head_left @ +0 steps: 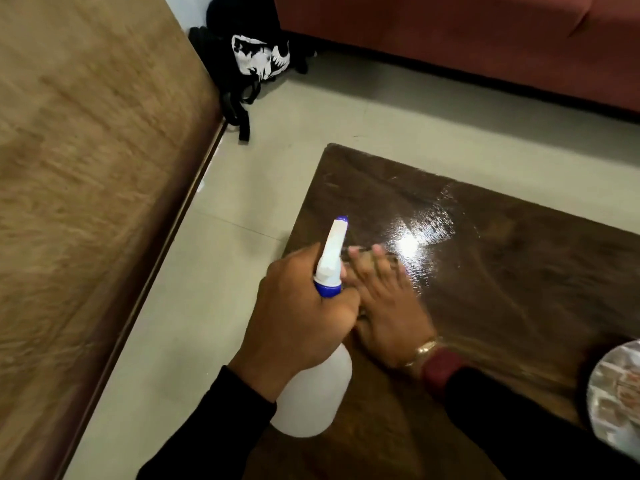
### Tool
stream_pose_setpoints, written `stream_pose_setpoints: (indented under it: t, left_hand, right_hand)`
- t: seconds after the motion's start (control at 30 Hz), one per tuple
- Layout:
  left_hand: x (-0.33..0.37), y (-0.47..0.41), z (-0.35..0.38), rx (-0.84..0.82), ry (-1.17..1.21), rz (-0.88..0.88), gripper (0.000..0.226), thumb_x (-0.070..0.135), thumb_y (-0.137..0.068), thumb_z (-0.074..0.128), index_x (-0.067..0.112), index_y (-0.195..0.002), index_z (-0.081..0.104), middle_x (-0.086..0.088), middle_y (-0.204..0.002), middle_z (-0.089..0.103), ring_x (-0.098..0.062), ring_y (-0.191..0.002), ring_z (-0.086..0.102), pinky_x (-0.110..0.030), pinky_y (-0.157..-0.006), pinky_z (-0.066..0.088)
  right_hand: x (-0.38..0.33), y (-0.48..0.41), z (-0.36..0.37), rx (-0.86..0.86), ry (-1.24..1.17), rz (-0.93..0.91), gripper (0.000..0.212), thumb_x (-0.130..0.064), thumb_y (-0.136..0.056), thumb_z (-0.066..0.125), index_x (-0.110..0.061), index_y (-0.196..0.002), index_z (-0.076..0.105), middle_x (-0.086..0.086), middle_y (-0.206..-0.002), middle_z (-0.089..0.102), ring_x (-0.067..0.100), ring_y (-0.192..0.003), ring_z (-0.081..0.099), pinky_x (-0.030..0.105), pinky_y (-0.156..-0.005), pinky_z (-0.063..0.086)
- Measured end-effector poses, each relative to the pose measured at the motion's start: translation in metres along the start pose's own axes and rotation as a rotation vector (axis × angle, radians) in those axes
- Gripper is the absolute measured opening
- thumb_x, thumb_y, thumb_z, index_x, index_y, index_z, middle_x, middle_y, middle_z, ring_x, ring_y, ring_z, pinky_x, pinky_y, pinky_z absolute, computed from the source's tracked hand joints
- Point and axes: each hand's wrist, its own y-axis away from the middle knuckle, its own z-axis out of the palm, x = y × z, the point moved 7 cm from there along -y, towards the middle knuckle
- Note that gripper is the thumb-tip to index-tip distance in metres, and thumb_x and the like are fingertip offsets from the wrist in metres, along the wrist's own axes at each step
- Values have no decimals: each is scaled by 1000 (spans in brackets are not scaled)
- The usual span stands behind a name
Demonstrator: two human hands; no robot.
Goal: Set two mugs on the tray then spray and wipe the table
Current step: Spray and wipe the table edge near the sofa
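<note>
My left hand [298, 306] grips the neck of a white spray bottle [311, 400] with a blue collar, its nozzle pointing up and away over the near left corner of the dark wooden table [502, 271]. Just right of it, my right hand [384, 306] lies flat and motion-blurred on the tabletop, fingers stretched out, pressing what looks like a thin dark cloth [367, 252] that shows only at the fingertips. A wet, shiny streak [426, 230] lies on the wood beyond the fingers. A silvery round tray [616, 393] is cut off by the right edge. No mugs are in view.
A brown upholstered surface [86, 202] fills the left side, with a strip of pale tiled floor [207, 289] between it and the table. A black and white bag [256, 60] lies on the floor at the back. A reddish sofa [450, 39] runs along the top.
</note>
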Motion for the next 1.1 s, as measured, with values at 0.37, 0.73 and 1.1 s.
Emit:
stream_pose_setpoints:
  t: [0.37,0.73,1.1]
  left_hand:
    - [-17,22,0,105,58,6,15,39,-67,63,31,-80,59,9,-65,59,-13,-71,66,-14,-59,54]
    - [-40,43,-7,160,51,-57,29,31,-65,70,22,-92,62,15,-74,60,-15,-65,65,-14,-66,55]
    - [-47,67,6,75,9,-90,29,32,-66,71,31,-90,54,17,-74,57,-11,-71,64,-12,-67,50]
  right_hand:
    - [-4,-215,-20,-61,44,167,69,-62,-104,31,-28,-164,23,2,-174,16,36,-160,7,62,-126,-2]
    - [62,-132,-27,14,-50,51,72,-13,-100,51,-13,-165,20,10,-173,16,36,-160,10,60,-128,14]
    - [-14,-62,6,-46,-80,24,74,-65,-98,25,-27,-161,33,4,-175,9,39,-160,7,64,-125,14]
